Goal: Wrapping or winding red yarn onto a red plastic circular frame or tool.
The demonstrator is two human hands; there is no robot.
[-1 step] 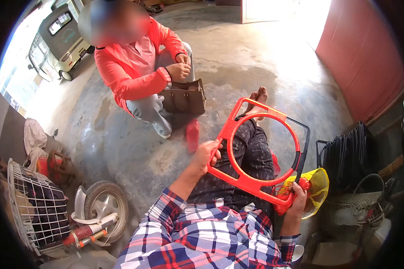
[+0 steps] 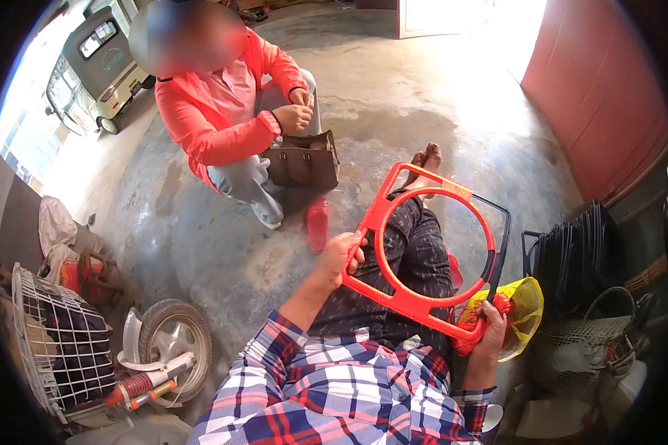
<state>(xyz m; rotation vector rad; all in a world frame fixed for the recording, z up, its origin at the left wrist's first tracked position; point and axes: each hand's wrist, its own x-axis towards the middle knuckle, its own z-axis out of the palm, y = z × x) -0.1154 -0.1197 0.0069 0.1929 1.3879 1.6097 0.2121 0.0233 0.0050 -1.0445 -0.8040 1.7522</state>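
- One grey concrete floor (image 2: 171, 237) spreads under everything, with one red wall (image 2: 601, 96) at the right.
- One small enclosed vehicle (image 2: 100, 70) stands well apart at the upper left.
- One seated person wears one plaid shirt (image 2: 334, 393) and dark patterned trousers (image 2: 423, 252); two legs stretch forward, ending in two bare feet (image 2: 427, 163).
- One co-worker (image 2: 215, 148) in a coral jacket squats opposite, two hands together; what is between them, I cannot tell.
- At the lower left are one white wire basket (image 2: 27, 337) and, just beside it, one spoked wheel (image 2: 174, 345).
- At the right are several black frames (image 2: 579, 241), too overlapped to count.
- One red frame (image 2: 404, 300), rectangular with one ring inside, is tilted above the seated person's legs. Red covers most of it; the right side and a short arc of the ring are black.
- One brown bag (image 2: 304, 165) is just below the co-worker's hands.
- One yellow bag (image 2: 531, 297) opens beside the right hand, near one red bundle (image 2: 466, 345).
- The person's two hands: the left hand (image 2: 339, 259) grips the frame's left side; the right hand (image 2: 490, 331) grasps its lower right corner.
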